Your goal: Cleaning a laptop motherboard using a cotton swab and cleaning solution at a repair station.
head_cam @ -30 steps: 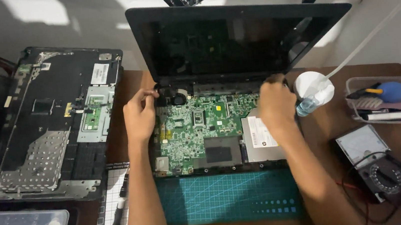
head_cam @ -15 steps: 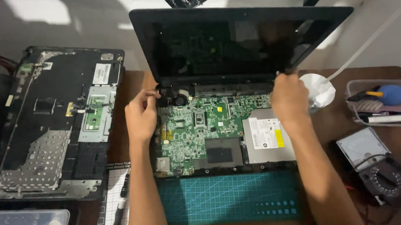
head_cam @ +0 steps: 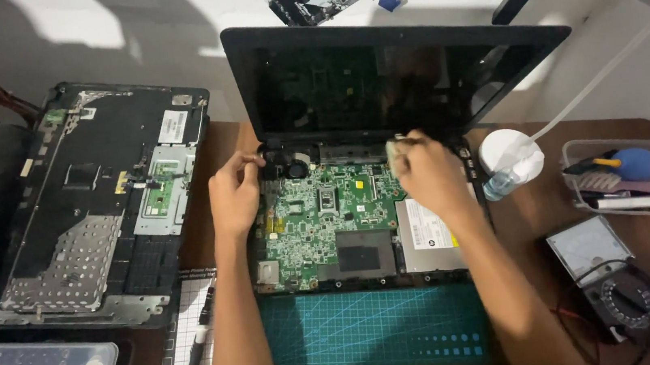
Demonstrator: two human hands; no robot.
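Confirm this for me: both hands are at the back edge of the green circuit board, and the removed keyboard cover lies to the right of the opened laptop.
One detail is wrong. The head view shows the removed keyboard cover lying to the left of the opened laptop, not the right. The rest holds: the left hand and the right hand are both at the back edge of the green circuit board.

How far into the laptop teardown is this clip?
Done: the palmrest cover is off and lies upside down at left, baring the green motherboard. In hand: the left hand is at the hinge corner, and the right hand pinches a small pale part. Left: board and silver drive still sit in the base.
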